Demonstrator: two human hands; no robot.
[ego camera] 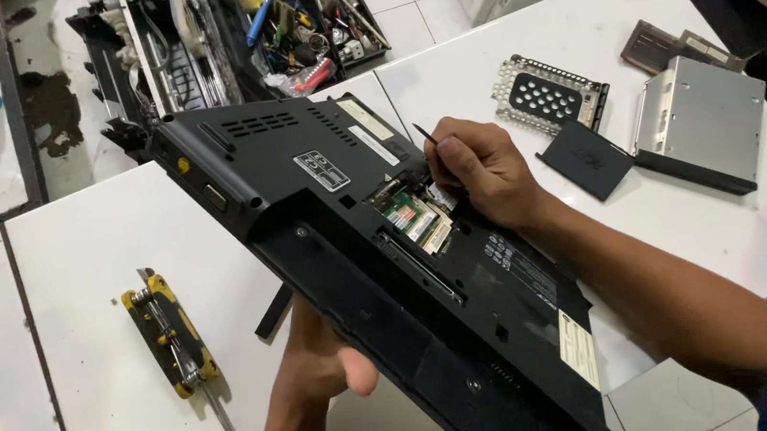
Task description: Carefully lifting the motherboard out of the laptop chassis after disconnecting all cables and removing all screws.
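Screwdriver (174, 338) left of laptop (381, 274); drive (701, 117) right.

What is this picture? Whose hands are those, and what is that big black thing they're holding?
The picture comes from a small camera worn on a person's head, so you look down at their own two hands. The big black thing is a laptop turned upside down and tilted up off the white table. The left hand props it up from below. The right hand holds a thin dark tool over an open hatch, where green circuit boards show. On the table to the left lies a yellow and black folding tool set. To the right lie a metal bracket with holes, a small black cover and a flat silver drive. Behind is a tray of tools.
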